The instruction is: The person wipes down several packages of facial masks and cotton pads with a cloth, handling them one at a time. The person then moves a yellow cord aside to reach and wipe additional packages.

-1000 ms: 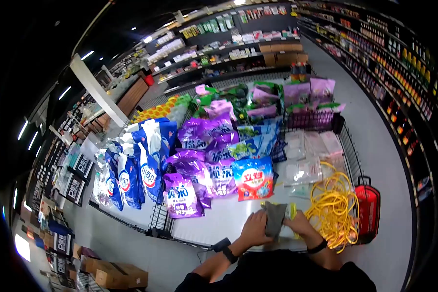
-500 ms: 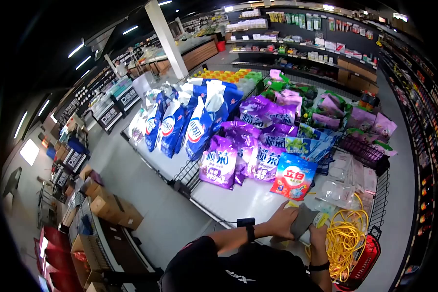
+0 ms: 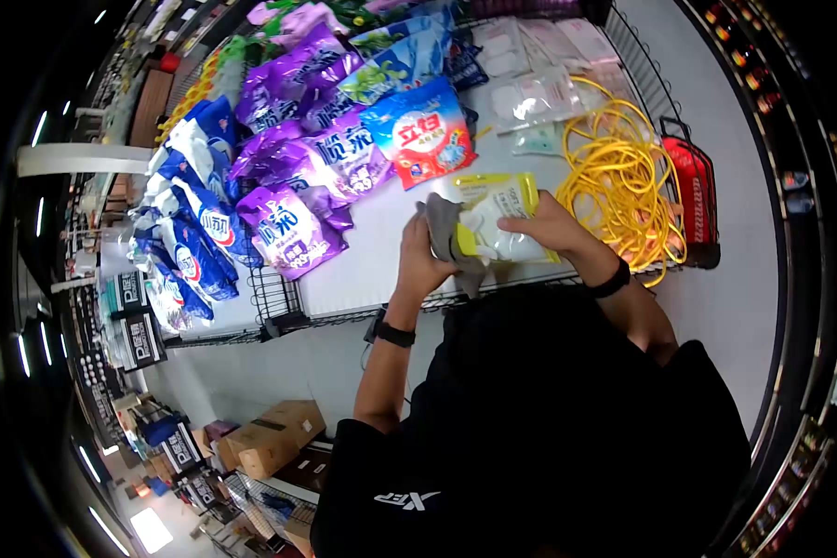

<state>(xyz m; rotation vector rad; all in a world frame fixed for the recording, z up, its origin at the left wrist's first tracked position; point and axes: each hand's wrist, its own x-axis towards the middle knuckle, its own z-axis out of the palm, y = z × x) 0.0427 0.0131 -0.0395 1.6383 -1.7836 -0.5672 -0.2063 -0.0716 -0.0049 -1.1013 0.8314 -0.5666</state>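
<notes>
My left hand (image 3: 425, 257) is closed around a grey cloth (image 3: 445, 228), pressed against one end of a flat package. That package (image 3: 504, 221) is yellow and clear with something white inside; its small print is too blurred to read. On the package's other end my right hand (image 3: 556, 226) grips, thumb lying across its front. Both are above the near edge of a white display table (image 3: 344, 284). Just beyond them lies a red-and-blue detergent bag (image 3: 423, 135). A tangle of yellow cord (image 3: 623, 177) lies to the right of my right hand.
Purple bags (image 3: 293, 232) and blue-and-white bags (image 3: 191, 256) stand on the left of the table. Clear packets (image 3: 535, 98) lie at the back right. Wire rails (image 3: 274, 298) edge the table; a red basket (image 3: 693, 191) sits at its right end.
My view has tipped down and swung round, so the table appears rotated. The package between my hands now shows its front; before, the grey cloth covered most of it.
</notes>
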